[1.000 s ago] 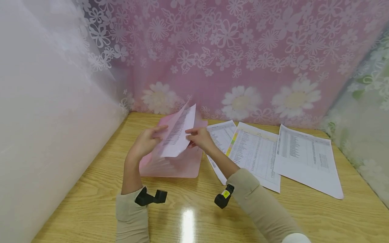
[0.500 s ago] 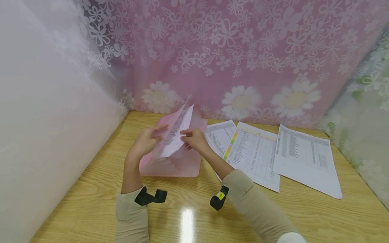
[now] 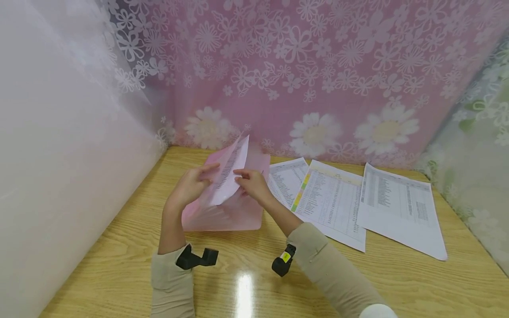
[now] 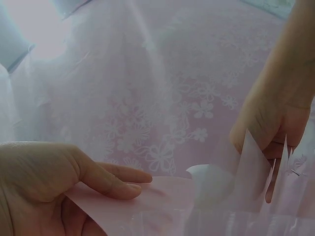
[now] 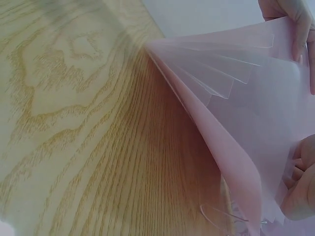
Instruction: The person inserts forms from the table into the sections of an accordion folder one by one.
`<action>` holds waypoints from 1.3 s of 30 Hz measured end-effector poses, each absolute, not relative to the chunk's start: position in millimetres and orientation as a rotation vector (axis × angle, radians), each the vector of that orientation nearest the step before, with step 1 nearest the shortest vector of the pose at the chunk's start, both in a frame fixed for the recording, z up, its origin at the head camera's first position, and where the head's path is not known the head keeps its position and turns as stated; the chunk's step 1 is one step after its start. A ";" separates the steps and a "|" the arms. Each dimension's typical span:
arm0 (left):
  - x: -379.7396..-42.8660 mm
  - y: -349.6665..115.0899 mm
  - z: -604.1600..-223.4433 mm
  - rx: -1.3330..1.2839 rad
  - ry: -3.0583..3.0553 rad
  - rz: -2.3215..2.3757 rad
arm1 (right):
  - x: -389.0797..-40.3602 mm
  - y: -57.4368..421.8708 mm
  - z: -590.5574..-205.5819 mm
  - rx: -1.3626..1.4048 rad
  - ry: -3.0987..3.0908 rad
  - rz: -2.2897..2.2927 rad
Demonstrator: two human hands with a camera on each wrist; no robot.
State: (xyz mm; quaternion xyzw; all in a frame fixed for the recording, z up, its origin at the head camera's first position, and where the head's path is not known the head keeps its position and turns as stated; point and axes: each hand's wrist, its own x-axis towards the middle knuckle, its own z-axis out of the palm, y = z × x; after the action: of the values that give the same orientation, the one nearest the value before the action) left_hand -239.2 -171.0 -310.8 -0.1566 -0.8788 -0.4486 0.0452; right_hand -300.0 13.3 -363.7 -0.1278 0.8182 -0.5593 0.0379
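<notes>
A pink folder (image 3: pixel 248 218) with several clear sleeves (image 5: pixel 219 88) lies spread open at the left of the table. My left hand (image 3: pixel 188 187) grips its raised left cover, thumb on top and fingers beneath, as the left wrist view shows. A white printed sheet (image 3: pixel 229 189) stands tilted among the sleeves, its left part seen through clear film. With thumb and forefinger, my right hand (image 3: pixel 256 185) pinches the sheet's right edge. In the right wrist view the right hand (image 5: pixel 301 189) is partly cut off and the sheet is hard to tell from the sleeves.
To the folder's right lie three printed sheets: one (image 3: pixel 286 176) partly under another with a coloured strip (image 3: pixel 330 203), and a third (image 3: pixel 403 212) at the far right. A pink flowered curtain (image 3: pixel 278 66) rises behind the wooden table (image 3: pixel 222 287). A pale wall stands at left.
My right hand has moved left with the printed sheet, which has shifted left, deeper among the sleeves. The left hand has stayed in place on the cover.
</notes>
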 end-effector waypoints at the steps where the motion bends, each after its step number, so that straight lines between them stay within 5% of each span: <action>1: -239.1 -171.1 -311.0 -0.475 -2.682 -1.372 | -300.1 13.4 -363.5 -0.394 2.510 -1.716; 39: -239.0 -173.7 -311.2 -0.499 -2.669 -1.365 | -308.0 26.4 -355.1 -0.421 2.462 -1.842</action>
State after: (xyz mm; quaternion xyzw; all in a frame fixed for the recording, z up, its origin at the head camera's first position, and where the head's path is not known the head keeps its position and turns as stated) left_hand -239.0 -173.7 -311.2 -0.1641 -0.8771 -0.4484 0.0512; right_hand -308.0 26.4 -355.1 -0.1357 0.7932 -0.5934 0.0188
